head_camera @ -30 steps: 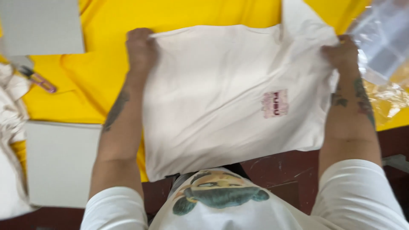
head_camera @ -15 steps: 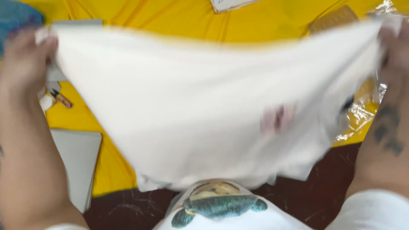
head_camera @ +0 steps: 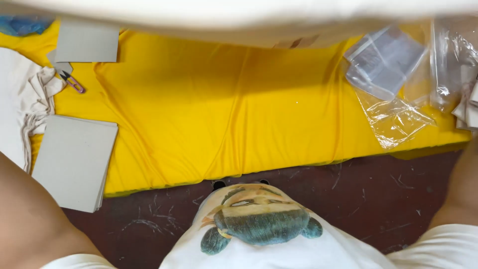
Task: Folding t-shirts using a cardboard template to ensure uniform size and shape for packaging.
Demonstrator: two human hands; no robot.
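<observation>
Head view looks straight down, and I see the white cloth (head_camera: pixel 239 17) stretched as a blurred band across the whole top edge, lifted above the yellow sheet (head_camera: pixel 224 114) that covers the tabletop. Both of my hands are out of the frame: only my left forearm (head_camera: pixel 30 214) shows at the lower left and a slice of my right forearm (head_camera: pixel 460 194) at the lower right, both rising toward the cloth. I cannot tell how the fingers of either hand stand, or whether they grip the cloth, since none of them appear.

Under the cloth the yellow sheet lies wrinkled, with a dark red tabletop (head_camera: pixel 373 199) bare along its near edge. At the left a stack of grey cardboard sheets (head_camera: pixel 74 162) overhangs the sheet's near edge, and another grey card (head_camera: pixel 87 45) sits at the far left, partly under the cloth's edge. Small thread snips (head_camera: pixel 72 82) with a pink handle lie between the two, just beside a heap of off-white fabric (head_camera: pixel 22 109) at the left border. On the right, clear plastic bags (head_camera: pixel 393 89) lie crumpled on the yellow sheet. My white printed shirt (head_camera: pixel 259 234) fills the bottom middle.
</observation>
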